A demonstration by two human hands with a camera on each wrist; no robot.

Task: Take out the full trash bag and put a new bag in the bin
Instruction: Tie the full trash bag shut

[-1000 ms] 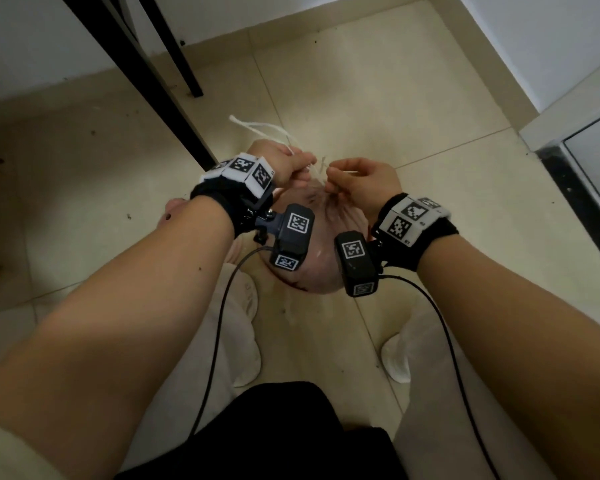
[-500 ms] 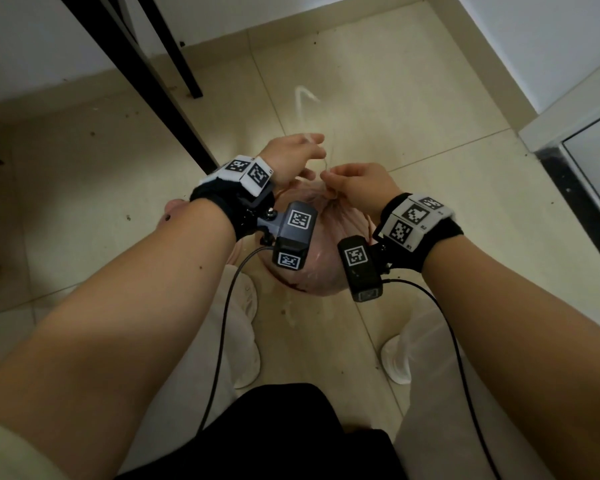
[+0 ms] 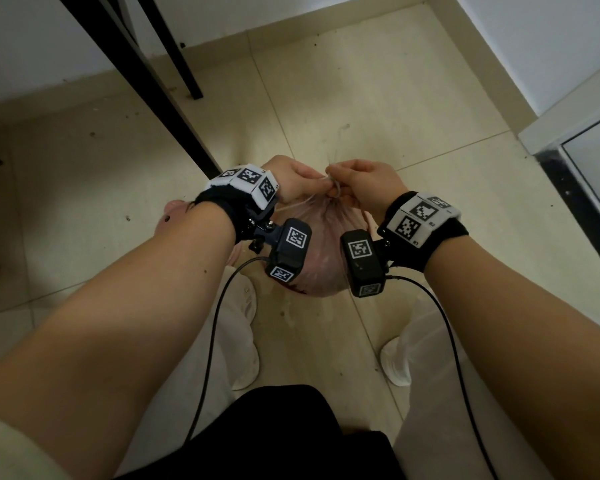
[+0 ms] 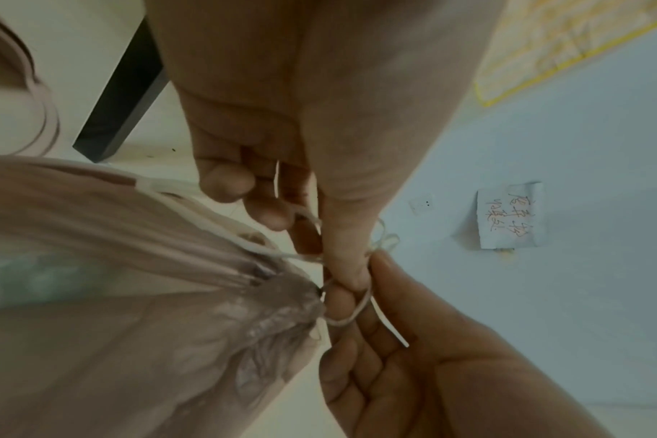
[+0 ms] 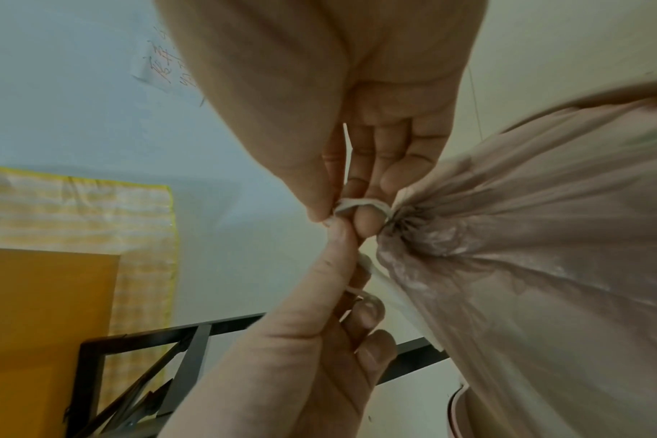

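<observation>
Full trash bag [image 3: 321, 251]: pink, on floor between feet, neck gathered upward. Left hand [image 3: 293, 180] and right hand [image 3: 368, 183] directly above neck, equally near, each pinching white drawstring [image 4: 344, 311] mid-knot.

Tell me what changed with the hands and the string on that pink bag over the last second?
The left hand swung the white drawstring up and away from the person, then drew it back down. The loose loop is gone, and both hands now pinch the string close together at the gathered neck of the trash bag, the right hand nearly touching the left. The bag stayed on the floor, between the feet.
</observation>
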